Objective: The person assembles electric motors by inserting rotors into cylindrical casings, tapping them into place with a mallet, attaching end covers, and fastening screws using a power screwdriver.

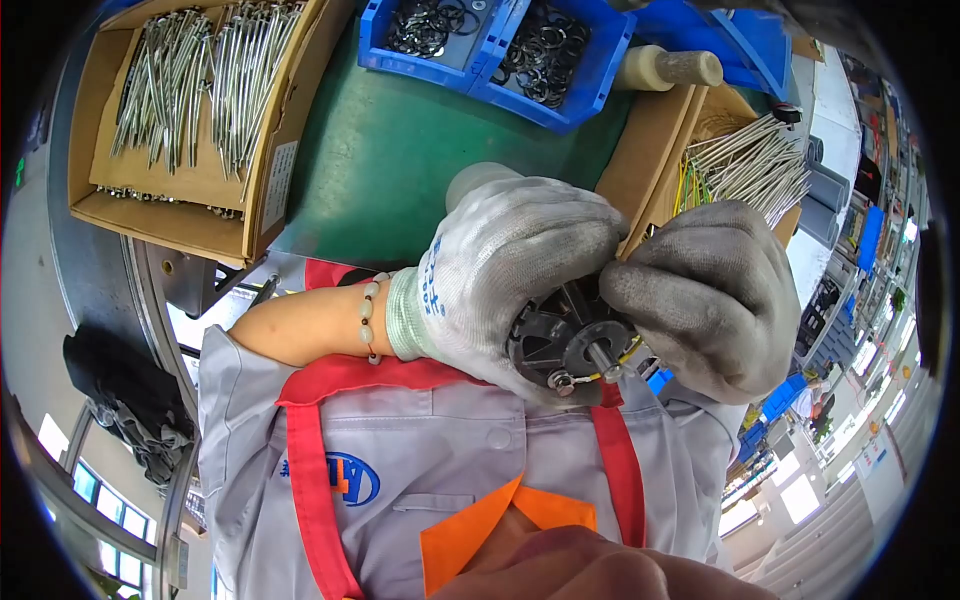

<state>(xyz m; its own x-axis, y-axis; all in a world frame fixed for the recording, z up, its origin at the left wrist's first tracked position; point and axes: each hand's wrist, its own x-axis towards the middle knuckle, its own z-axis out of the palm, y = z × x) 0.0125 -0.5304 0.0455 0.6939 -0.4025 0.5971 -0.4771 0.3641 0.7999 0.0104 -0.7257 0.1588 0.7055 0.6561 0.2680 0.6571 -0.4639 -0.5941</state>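
My left hand, in a grey-white work glove, is closed around a black round spoked part. A metal shaft sticks out of the part's middle, and a small screw sits at its lower rim. From that screw a short yellow-green wire runs along the part toward my right hand. Gloved as well, the right hand is closed with its fingertips against the part's right side; what they pinch is hidden. Both hands are close in front of my chest.
A green work mat lies beyond my hands. At left stands a cardboard box of long metal rods; blue bins at the back hold black rings. On the right are a wooden mallet and a cardboard box with rods and yellow-green wires.
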